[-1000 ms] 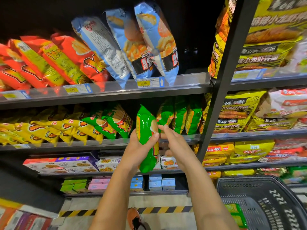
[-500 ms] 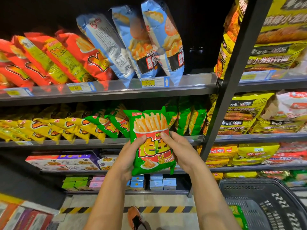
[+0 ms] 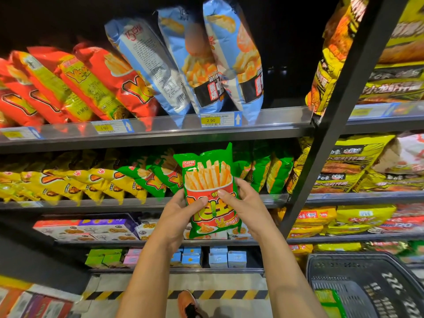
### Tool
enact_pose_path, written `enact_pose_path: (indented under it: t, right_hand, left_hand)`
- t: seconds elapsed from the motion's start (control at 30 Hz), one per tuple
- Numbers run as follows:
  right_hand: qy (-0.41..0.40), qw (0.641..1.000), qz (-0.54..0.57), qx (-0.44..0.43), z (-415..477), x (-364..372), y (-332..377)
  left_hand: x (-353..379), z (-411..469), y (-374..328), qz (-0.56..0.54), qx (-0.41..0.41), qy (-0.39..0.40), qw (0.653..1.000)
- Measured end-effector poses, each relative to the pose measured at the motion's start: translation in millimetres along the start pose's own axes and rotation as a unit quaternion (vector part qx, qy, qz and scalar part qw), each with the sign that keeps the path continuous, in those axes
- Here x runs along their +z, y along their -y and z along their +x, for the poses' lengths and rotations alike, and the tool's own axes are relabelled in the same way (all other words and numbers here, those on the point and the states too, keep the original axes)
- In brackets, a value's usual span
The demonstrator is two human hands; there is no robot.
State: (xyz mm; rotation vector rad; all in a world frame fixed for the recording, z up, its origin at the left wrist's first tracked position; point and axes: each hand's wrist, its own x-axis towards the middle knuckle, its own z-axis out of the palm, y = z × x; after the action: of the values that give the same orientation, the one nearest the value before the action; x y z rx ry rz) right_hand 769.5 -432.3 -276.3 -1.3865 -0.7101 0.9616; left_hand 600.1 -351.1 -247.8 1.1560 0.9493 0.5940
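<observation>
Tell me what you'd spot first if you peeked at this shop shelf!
The bright green bag of fries snacks jumps out first, held upright in the middle by the left hand and the right hand, in front of the middle shelf. Above it, tall light blue crisp bags lean on the top shelf beside red bags. A black shopping basket sits at the lower right.

Green fries bag (image 3: 207, 177): left edge and lower right side covered by thumbs; back face unseen.
Left hand (image 3: 175, 213): fingers behind bag, hidden.
Red bags (image 3: 20, 104), far left of fingers: blurred, cut by frame edge.
Price tag (image 3: 13, 133) under them: unreadable.
Basket (image 3: 358, 257), below right of fingers: cut by frame edges.
Boxes (image 3: 218, 258) beneath fingers: print too small.
</observation>
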Motion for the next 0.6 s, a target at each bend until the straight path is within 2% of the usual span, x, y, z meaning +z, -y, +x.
enact_pose_path:
  t: [0.17,0.27,0.37,0.6]
  right_hand:
    - [-0.073,0.997,-0.023,0.007,20.6,1.6,-4.3]
    - [-0.144,0.987,-0.06,0.024,38.1,-0.5,-15.1]
    - [-0.18,0.978,-0.103,0.037,55.6,0.1,-24.0]
    - [-0.243,0.954,-0.159,0.073,92.7,8.2,-28.6]
  left_hand:
    - [-3.4,23.5,0.8,-0.016,0.032,-0.086,0.996]
    - [-4.3,42.8,5.4,0.023,0.056,-0.139,0.988]
    - [-2.4,63.0,11.9,0.069,0.084,-0.194,0.975]
    - [10.7,104.7,17.1,0.081,0.122,-0.239,0.96]
